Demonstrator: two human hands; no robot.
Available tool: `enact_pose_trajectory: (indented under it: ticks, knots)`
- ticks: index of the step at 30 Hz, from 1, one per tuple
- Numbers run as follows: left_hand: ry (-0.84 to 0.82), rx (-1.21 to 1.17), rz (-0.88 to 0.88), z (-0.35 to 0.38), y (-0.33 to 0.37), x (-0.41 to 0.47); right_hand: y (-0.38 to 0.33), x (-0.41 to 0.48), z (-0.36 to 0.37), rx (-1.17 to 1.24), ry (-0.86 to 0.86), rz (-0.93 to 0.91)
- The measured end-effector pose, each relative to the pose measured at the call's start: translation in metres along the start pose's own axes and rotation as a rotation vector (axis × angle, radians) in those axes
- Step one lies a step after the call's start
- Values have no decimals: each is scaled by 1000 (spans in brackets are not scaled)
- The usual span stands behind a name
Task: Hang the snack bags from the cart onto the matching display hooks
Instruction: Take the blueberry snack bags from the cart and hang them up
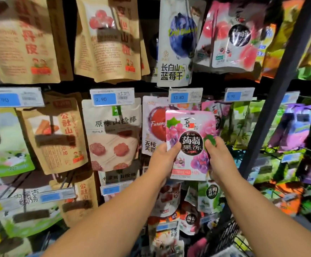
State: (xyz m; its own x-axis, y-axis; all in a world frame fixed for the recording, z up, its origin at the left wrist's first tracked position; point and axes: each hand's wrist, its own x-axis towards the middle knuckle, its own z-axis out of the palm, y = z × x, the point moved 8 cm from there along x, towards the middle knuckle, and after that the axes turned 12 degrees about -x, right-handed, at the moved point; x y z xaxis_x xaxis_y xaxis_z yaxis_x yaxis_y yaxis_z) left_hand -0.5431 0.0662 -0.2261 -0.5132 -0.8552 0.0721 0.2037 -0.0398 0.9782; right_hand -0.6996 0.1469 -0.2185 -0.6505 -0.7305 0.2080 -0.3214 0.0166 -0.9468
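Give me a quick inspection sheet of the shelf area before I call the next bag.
Surface: display rack, rows of hanging snack bags with price tags above each row.
Job's things: pink grape bag held up just under the 13.80 price tag, in front of similar pink bags; cannot tell if it is on the hook.
Clutter: nothing seen.
Grippers: left hand pinches the bag's left edge; right hand pinches its right edge.
Cables: nothing seen.
Surroundings: wire cart at lower right; kraft bags to the left; blueberry bag above.
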Motion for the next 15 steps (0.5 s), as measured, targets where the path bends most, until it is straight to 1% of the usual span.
enact_pose_trajectory:
  ticks: [3, 5, 7, 9, 12, 15]
  knots:
    - [-72, 103, -33, 20, -20, -12, 22, -20, -20, 61, 28, 66]
    - [-101, 137, -86, 34, -40, -20, 46, -32, -36, 71, 58, 111]
    - [-122, 171, -158, 48, -64, -28, 72, -51, -55, 42, 107, 176]
    - [-181, 241, -198, 69, -84, -39, 99, -72, -79, 26, 148, 229]
    - [-337, 347, -239, 107, -114, -66, 133, -109, -119, -92, 194, 287]
    - [-515, 427, -276, 144, -147, -93, 173, -143, -159, -155, 244, 347]
